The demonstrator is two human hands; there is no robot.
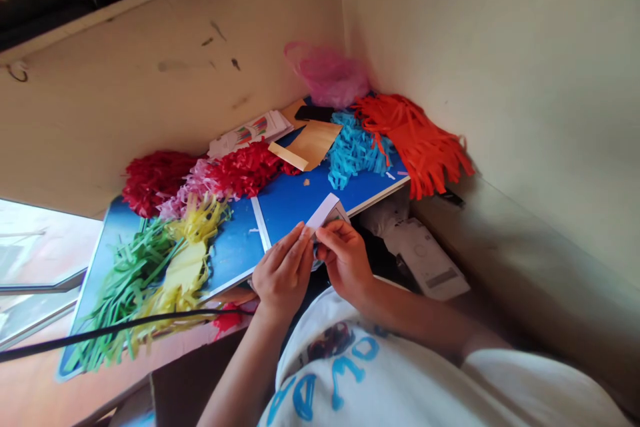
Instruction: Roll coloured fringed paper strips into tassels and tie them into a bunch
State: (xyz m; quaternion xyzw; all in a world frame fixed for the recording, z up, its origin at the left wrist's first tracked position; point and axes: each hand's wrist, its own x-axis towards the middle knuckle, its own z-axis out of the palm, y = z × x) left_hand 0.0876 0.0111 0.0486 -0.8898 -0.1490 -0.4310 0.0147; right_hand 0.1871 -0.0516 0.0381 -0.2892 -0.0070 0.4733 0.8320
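Between both hands, just off the near edge of the blue table [295, 195], is a small folded piece of pale paper [327, 208]. My left hand [284, 267] presses on its left side with the fingers laid together along it. My right hand [346, 257] pinches its lower right part between thumb and forefinger. The paper's upper end sticks out beyond the fingers, with a darker printed patch on its right side; its lower part is hidden by the hands.
Fringed paper strips lie across the table: green [133, 264], yellow [187, 267], red [245, 167], blue [355, 150] and orange [410, 137]. A brown envelope [315, 144], a dark phone [314, 113] and a pink plastic bag [333, 77] are farther back. A black cord [125, 326] crosses the lower left.
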